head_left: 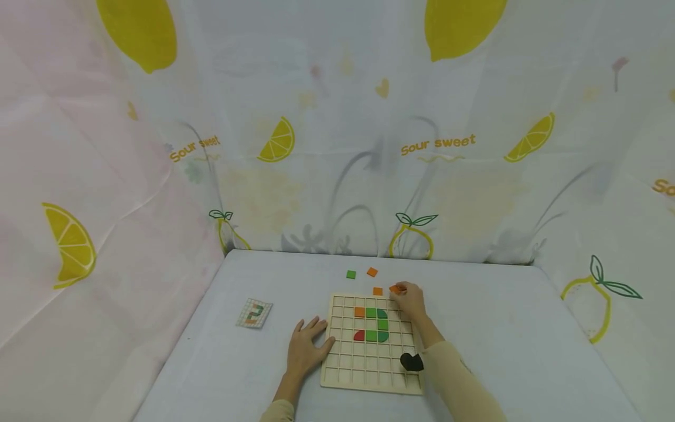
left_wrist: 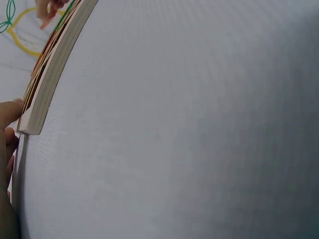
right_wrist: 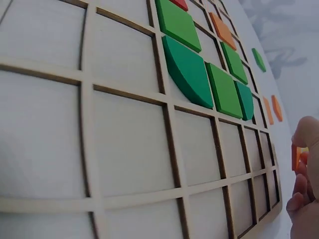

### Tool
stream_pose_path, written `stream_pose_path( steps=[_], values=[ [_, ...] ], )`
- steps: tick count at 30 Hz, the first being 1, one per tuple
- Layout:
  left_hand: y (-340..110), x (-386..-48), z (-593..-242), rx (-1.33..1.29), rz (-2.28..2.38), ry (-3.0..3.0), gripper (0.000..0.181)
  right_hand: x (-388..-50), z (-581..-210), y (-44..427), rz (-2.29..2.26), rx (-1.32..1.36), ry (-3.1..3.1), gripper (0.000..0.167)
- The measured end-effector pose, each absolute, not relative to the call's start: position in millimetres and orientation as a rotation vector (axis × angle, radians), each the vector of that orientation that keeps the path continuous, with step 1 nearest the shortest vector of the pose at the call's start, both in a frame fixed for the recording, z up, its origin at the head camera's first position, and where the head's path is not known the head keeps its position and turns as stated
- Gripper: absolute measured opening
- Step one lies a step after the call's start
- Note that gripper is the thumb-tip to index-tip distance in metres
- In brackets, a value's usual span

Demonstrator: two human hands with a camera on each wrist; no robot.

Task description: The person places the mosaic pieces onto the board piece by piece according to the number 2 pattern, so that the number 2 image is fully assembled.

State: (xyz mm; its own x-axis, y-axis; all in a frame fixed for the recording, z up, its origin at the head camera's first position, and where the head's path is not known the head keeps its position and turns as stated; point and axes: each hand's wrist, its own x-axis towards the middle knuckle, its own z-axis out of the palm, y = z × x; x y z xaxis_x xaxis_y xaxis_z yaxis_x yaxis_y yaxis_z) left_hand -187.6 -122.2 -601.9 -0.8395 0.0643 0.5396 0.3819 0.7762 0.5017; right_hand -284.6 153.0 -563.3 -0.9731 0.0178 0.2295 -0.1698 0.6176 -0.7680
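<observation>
My right hand [head_left: 410, 300] pinches an orange square tile [head_left: 394, 289] at the far right corner of a wooden grid board [head_left: 348, 363]. In the right wrist view that tile [right_wrist: 295, 157] shows between thumb and fingers. My left hand [head_left: 306, 349] lies at the board's left edge, thumb on the rim, the other fingers stretched out on the table. Set in the grid are an orange square [head_left: 360, 312], several green squares [right_wrist: 178, 25], dark green rounded tiles [right_wrist: 188, 72] and a red rounded tile [head_left: 359, 335].
Beyond the board lie a loose green tile [head_left: 351, 274] and two loose orange tiles, one farther back [head_left: 372, 272] and one near the rim [head_left: 377, 291]. A small card [head_left: 254, 313] with a coloured grid pattern lies to the left. Printed cloth [head_left: 337, 193] hangs behind the white table [head_left: 506, 328].
</observation>
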Motion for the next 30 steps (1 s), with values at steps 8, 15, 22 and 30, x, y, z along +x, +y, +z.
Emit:
stream_pose_path(
  steps=[8, 15, 22, 30],
  values=[
    [-122.1, -189.1, -602.5, -0.344, -0.838, -2.466, 0.038, -248.5, -557.0, 136.8, 1.362, 0.366, -2.537, 0.027],
    [-122.2, -188.0, -601.6, -0.342, -0.838, -2.473, 0.038, -221.5, -560.7, 118.8, 1.249, 0.602, -2.533, 0.021],
    [-121.4, -187.2, -600.2, -0.337, -0.847, -2.489, 0.038, -205.1, -571.6, 107.1, 1.147, 0.692, -2.650, 0.027],
    [-121.7, -187.0, -600.2, -0.342, -0.835, -2.475, 0.038, -195.0, -569.5, 101.7, 1.036, 0.691, -2.745, 0.026]
  ],
)
